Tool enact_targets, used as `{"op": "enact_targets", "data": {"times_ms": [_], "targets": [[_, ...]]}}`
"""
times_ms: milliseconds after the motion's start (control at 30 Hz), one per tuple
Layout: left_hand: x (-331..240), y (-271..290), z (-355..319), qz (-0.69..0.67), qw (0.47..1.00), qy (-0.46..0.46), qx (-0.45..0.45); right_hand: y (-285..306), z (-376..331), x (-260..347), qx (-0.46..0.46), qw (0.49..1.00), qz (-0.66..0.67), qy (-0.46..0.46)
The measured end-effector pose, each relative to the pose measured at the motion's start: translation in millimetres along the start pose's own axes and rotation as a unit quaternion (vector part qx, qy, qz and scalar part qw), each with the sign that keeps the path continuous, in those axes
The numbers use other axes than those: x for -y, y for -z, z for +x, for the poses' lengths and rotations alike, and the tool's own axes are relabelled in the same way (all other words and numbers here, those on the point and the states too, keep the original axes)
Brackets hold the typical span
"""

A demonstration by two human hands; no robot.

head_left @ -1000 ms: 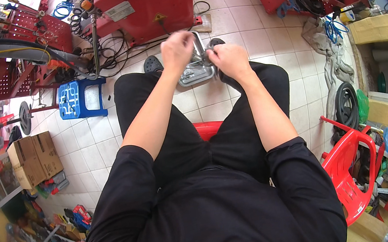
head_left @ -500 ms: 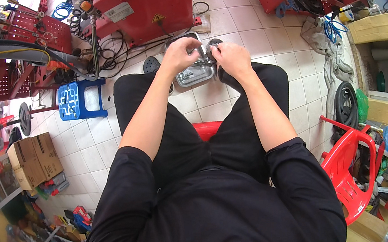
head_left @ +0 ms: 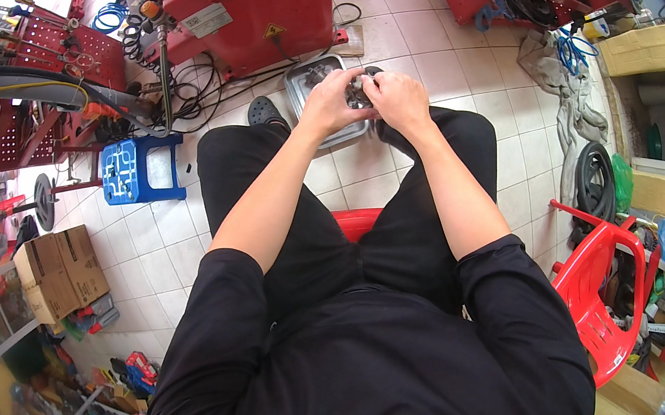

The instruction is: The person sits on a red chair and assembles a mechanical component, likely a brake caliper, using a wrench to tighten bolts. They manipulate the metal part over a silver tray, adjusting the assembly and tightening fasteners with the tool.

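Over a grey rectangular tray (head_left: pixel 296 88) on the floor between my feet, both hands meet at a small dark grey metal part (head_left: pixel 355 93). My left hand (head_left: pixel 330 105) curls its fingers and thumb around the part's left side. Gripping it from the right is my right hand (head_left: pixel 401 101), its thumb and fingers bent close together. The part's exact kind cannot be made out, since fingers cover much of it. Inside the tray, beyond my left hand, lie greyish metal pieces (head_left: pixel 323 68), partly hidden.
A large red machine (head_left: pixel 257 16) stands ahead, with black cables on the tiles beside it. To the left are a blue stool (head_left: pixel 139 172) and a cardboard box (head_left: pixel 62 275). A red chair (head_left: pixel 601 298) and a black tyre (head_left: pixel 594 181) are at right.
My left hand has moved right and closed onto the metal part, which my right hand was holding. More of the tray's far end now shows.
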State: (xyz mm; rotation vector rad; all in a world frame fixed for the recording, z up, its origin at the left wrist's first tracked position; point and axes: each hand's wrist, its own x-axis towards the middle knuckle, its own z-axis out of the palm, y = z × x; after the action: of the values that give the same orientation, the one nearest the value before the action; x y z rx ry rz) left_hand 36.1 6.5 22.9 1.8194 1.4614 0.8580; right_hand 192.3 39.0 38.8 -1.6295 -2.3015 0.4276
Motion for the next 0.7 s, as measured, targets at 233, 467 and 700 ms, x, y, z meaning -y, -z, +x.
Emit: {"op": "enact_targets", "data": {"times_ms": [233,467,700], "targets": [[9,-10,-2,-0.021,0.999,-0.030,-0.024,5,-3,7,0.025,0.999,0.008,0.018],[15,9,7,0.050,0.996,-0.056,-0.044,8,-4,6,0.042,0.999,-0.005,0.008],[78,88,13,-0.212,0.834,0.173,-0.479,6,-2,1,0.006,1.000,-0.023,0.016]]}}
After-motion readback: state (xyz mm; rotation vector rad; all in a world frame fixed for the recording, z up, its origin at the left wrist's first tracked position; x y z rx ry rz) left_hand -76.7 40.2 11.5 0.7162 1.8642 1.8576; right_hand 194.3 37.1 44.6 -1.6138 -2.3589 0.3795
